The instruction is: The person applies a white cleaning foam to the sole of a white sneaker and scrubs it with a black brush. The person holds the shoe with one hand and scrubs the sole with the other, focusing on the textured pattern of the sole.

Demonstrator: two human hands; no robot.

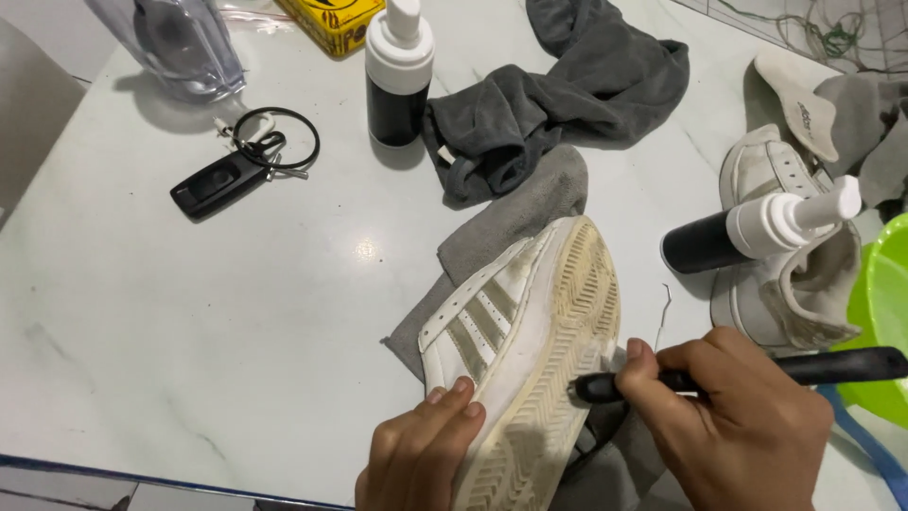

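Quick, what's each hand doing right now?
Left hand: closed on the white sneaker, holding it on its side with the sole showing.
Right hand: closed around a black brush, its tip against the sole.

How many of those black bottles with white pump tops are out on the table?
2. One bottle stands upright at the top beside the grey cloth; the other lies across the second shoe at right.

car key with ring [227, 175], upright foam bottle [398, 71], crumpled grey towel [558, 90], green basin [884, 312]
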